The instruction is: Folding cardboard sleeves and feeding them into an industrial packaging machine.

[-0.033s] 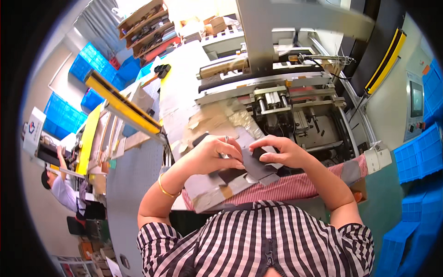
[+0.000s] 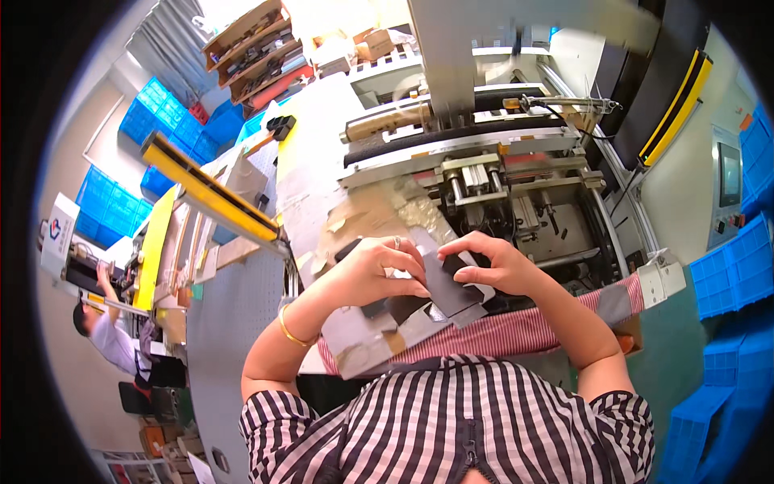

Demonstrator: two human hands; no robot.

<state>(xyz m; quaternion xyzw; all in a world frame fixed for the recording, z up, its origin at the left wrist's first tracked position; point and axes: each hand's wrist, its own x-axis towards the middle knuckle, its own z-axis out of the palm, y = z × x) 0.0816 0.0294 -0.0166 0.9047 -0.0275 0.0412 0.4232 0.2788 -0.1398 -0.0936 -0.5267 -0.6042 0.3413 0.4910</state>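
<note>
A small dark grey flat piece [image 2: 448,295], with a black part near its upper right edge, is held between my two hands in front of my chest. At its left edge, the fingertips and thumb of my left hand [image 2: 372,271] are drawn together. My right hand [image 2: 501,268] curls over the right side, thumb and forefinger closed on the black part. Below my hands lie grey sheets [image 2: 355,339] with pieces of tape, on a red-and-white striped cloth [image 2: 516,329]. The exact contact of the fingertips is partly hidden.
Beyond my hands stands a machine with rollers and metal bars [image 2: 476,173]. Brown paper [image 2: 363,218] covers the table to its left. Yellow posts [image 2: 210,194] rise at both sides. Blue crates [image 2: 730,278] are stacked at right; another person [image 2: 113,335] works far left.
The machine's overhead part has shifted slightly, and more of the black roller shows. The other person's arm at far left has moved a little lower. My hands stay nearly in place.
</note>
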